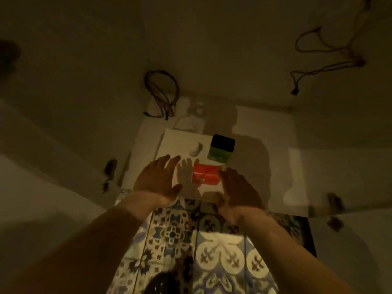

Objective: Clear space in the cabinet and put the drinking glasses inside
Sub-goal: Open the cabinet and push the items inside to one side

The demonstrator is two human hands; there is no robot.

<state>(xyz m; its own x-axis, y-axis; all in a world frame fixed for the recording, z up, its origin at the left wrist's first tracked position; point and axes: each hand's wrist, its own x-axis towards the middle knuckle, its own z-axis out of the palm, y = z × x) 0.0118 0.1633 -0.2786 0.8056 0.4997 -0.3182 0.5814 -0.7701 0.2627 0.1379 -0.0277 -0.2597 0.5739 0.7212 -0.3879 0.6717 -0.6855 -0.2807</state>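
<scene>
I look down into a dim white cabinet (265, 128) with both doors swung wide. A flat white box (182, 143) lies at its front edge. On the box rest a red packet (206, 174), a green and black box (221, 150) and a small white object (196, 149). My left hand (156, 181) hovers over the box's left side, fingers spread. My right hand (239, 187) is at the box's right front corner, fingertips at the red packet, holding nothing. Faint clear shapes (197, 108) stand behind the box; I cannot tell if they are glasses.
A dark coiled cable (161, 94) hangs at the cabinet's back left, and a thin cord (331, 58) trails at the upper right. The left door handle (109, 172) and right door handle (335, 211) flank the opening. Patterned floor tiles (212, 251) lie below my arms.
</scene>
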